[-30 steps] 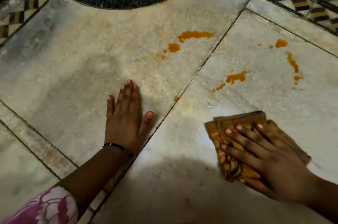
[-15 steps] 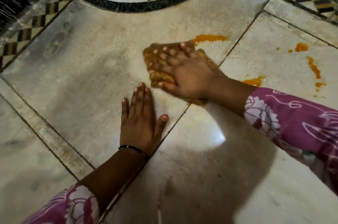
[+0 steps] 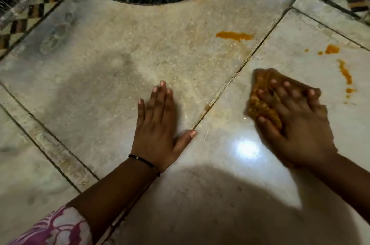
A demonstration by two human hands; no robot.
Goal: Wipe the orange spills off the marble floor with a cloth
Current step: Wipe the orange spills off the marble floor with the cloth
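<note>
Head view: orange-stained cloth [image 3: 260, 104] lies crumpled under right hand [image 3: 296, 124].

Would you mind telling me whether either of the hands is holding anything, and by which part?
The right hand presses the cloth flat to the floor from on top, fingers spread, not gripping it. The left hand lies flat on the floor, holding nothing.
</note>
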